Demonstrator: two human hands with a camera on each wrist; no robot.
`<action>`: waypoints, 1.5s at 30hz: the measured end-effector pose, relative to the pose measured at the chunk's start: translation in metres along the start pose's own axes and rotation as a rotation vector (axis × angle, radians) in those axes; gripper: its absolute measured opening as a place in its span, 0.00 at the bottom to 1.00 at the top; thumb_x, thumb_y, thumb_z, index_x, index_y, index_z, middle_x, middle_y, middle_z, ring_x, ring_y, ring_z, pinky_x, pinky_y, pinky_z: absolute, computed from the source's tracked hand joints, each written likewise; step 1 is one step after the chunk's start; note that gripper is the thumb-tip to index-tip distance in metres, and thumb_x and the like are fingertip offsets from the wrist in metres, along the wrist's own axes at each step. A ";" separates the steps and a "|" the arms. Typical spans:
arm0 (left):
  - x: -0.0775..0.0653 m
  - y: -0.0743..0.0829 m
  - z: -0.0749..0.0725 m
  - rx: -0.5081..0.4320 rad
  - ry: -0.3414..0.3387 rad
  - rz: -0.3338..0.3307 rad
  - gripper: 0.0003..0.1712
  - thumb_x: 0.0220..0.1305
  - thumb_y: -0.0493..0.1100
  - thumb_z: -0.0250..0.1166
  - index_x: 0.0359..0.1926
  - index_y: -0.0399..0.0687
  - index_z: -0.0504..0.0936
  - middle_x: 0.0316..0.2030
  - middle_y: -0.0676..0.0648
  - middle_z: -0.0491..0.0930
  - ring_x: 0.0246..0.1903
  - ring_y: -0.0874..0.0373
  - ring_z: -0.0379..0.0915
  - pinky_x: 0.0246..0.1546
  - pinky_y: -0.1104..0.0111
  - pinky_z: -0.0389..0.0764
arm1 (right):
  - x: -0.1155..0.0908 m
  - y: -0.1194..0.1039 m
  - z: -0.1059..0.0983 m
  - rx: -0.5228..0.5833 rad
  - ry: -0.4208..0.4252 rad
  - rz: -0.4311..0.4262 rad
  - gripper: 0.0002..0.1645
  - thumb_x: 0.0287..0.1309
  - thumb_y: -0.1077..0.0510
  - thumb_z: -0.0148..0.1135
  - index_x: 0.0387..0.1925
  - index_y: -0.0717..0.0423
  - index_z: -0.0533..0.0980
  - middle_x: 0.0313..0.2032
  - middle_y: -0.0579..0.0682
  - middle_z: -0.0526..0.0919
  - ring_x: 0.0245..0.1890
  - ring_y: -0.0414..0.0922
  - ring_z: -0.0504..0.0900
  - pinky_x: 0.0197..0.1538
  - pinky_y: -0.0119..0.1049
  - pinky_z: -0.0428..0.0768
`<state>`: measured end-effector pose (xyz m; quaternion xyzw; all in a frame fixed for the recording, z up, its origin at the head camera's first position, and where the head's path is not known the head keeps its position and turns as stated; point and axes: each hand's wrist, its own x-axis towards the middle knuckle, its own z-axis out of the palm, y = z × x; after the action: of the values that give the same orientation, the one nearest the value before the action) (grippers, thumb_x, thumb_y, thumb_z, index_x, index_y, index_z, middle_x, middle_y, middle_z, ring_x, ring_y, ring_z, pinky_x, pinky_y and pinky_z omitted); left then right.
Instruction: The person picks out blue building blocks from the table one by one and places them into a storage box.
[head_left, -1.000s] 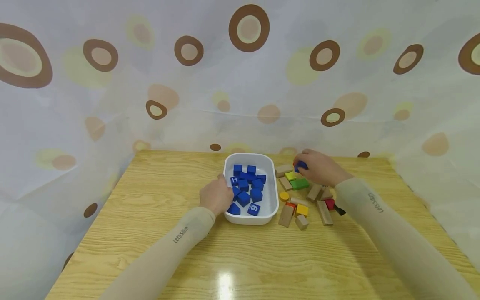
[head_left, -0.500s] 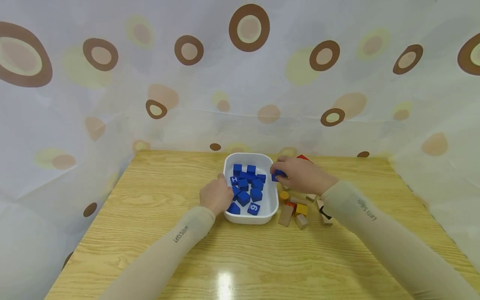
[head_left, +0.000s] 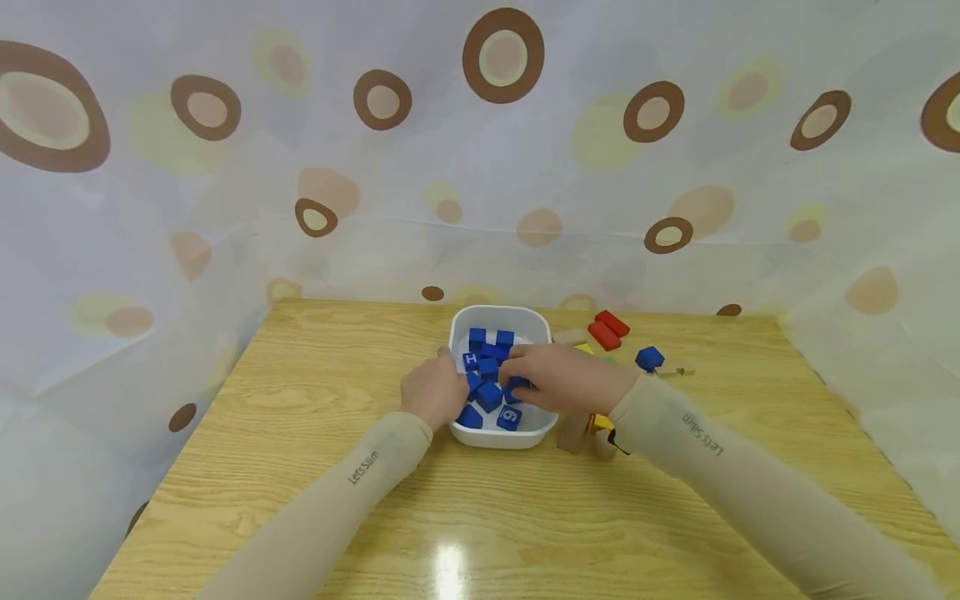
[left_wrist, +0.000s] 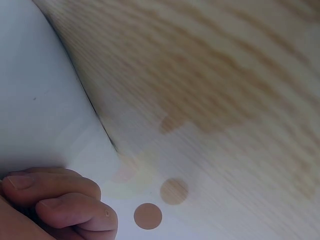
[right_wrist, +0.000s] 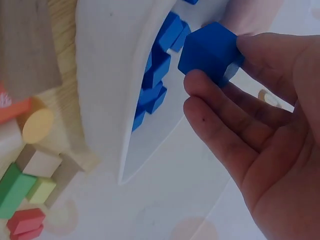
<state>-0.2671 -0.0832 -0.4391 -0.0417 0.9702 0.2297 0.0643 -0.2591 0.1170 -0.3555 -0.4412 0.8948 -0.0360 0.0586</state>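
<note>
A white plastic tub (head_left: 498,442) holds several blue blocks (head_left: 489,397), some marked with a letter or number. My left hand (head_left: 433,390) grips the tub's left rim; in the left wrist view its curled fingers (left_wrist: 75,207) show against the white wall. Over the right half of the tub is my right hand (head_left: 558,377). It pinches a blue hexagonal block (right_wrist: 207,50) between thumb and fingertips, clear in the right wrist view. From the head view that block is mostly hidden by the fingers and hard to tell from the others.
Right of the tub lie plain wooden blocks (head_left: 573,433), a green block (right_wrist: 15,190) and a yellow one (head_left: 600,423), partly hidden by the right arm. Two red blocks (head_left: 604,336) and another blue block (head_left: 649,358) lie farther back. A patterned sheet (head_left: 480,200) hangs behind the table.
My right hand has carried the blue hexagonal block left, from above the loose blocks to over the tub. Red blocks and a blue one are uncovered. My left hand stays on the rim.
</note>
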 end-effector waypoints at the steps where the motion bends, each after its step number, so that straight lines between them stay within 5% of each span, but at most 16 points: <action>1: 0.000 0.000 0.000 0.004 -0.001 0.002 0.34 0.73 0.49 0.55 0.73 0.37 0.61 0.45 0.41 0.82 0.36 0.51 0.80 0.45 0.56 0.83 | 0.002 -0.002 0.001 0.002 -0.011 -0.008 0.10 0.65 0.53 0.67 0.47 0.47 0.83 0.42 0.43 0.82 0.38 0.38 0.80 0.47 0.35 0.84; 15: 0.002 -0.004 0.000 0.001 0.009 0.019 0.33 0.72 0.48 0.55 0.72 0.37 0.63 0.47 0.40 0.83 0.38 0.50 0.81 0.46 0.52 0.83 | 0.014 -0.025 0.014 0.003 -0.156 -0.037 0.14 0.66 0.49 0.65 0.51 0.45 0.82 0.46 0.43 0.85 0.42 0.38 0.82 0.51 0.37 0.84; 27: 0.001 -0.004 0.000 -0.007 0.016 0.025 0.31 0.71 0.48 0.55 0.69 0.38 0.65 0.46 0.41 0.83 0.37 0.51 0.80 0.45 0.54 0.83 | 0.013 -0.024 0.019 0.060 -0.161 -0.030 0.14 0.66 0.51 0.65 0.51 0.46 0.82 0.45 0.43 0.86 0.42 0.37 0.82 0.49 0.35 0.83; 36: -0.001 -0.004 -0.002 -0.016 0.021 0.019 0.32 0.72 0.48 0.55 0.71 0.37 0.64 0.46 0.41 0.82 0.37 0.52 0.80 0.45 0.55 0.83 | 0.000 -0.013 0.016 0.113 -0.120 0.032 0.12 0.66 0.54 0.65 0.50 0.47 0.83 0.46 0.45 0.86 0.44 0.40 0.84 0.51 0.39 0.84; 45: -0.003 -0.003 -0.003 -0.033 0.015 0.020 0.33 0.72 0.48 0.55 0.71 0.37 0.63 0.48 0.40 0.82 0.39 0.51 0.81 0.46 0.54 0.83 | -0.033 0.008 0.007 0.112 0.010 0.100 0.13 0.66 0.55 0.65 0.51 0.46 0.81 0.49 0.44 0.84 0.47 0.42 0.84 0.50 0.39 0.84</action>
<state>-0.2645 -0.0866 -0.4376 -0.0349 0.9672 0.2458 0.0544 -0.2448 0.1477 -0.3610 -0.3916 0.9126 -0.0853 0.0805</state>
